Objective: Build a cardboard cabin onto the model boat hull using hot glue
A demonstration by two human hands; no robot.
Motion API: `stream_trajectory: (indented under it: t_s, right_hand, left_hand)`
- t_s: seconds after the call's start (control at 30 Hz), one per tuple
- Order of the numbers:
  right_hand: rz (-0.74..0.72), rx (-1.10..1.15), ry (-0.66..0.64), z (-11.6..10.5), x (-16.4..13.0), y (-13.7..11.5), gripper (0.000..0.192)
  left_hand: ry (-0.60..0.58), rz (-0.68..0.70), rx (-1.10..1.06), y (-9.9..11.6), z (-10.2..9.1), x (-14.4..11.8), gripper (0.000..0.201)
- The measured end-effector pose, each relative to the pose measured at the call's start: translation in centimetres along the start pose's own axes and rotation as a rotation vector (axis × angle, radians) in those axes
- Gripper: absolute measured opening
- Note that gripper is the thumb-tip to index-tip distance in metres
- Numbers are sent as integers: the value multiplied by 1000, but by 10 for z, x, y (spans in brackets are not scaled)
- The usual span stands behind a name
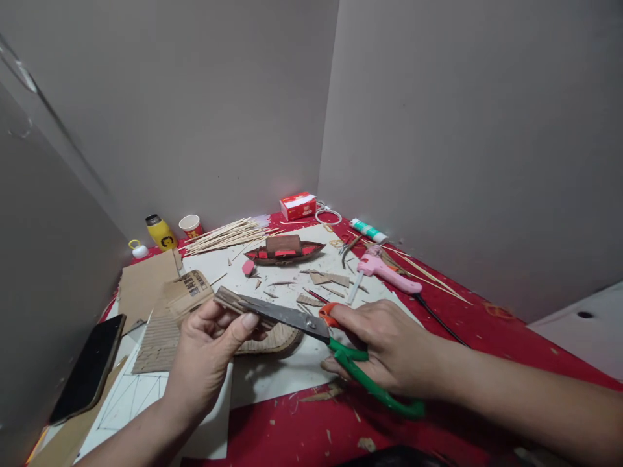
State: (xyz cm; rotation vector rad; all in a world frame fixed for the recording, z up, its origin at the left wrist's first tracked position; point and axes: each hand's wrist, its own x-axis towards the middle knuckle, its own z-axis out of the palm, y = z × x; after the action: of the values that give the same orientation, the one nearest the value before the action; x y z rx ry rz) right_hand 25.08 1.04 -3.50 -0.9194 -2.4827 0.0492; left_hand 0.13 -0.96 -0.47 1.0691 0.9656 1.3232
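Note:
My left hand (pixel 207 350) pinches a narrow strip of cardboard (pixel 224 297) between thumb and fingers. In my right hand (pixel 384 347) is a pair of scissors (pixel 296 318) with one green and one orange handle. The blades point left and lie along the strip, close to my left thumb; whether they cut into it I cannot tell. Beneath the hands lies a rounded piece of corrugated cardboard (pixel 272 342), partly hidden. Further back, a small brown model boat (pixel 285 250) with red parts rests on white paper (pixel 272 383).
A pink glue gun (pixel 389 271) with a black cord lies at right. Thin sticks (pixel 226 233), a paper cup (pixel 191 226), a yellow bottle (pixel 161 232) and a red box (pixel 298 206) stand or lie behind. A phone (pixel 87 370) and cardboard sheets (pixel 146 285) are at left.

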Motion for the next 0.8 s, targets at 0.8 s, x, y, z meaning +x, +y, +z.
stream_trajectory:
  t_s: [0.8]
  right_hand:
    - [-4, 20, 80, 10, -11, 7, 33]
  left_hand:
    - [-180, -114, -7, 0, -2, -2, 22]
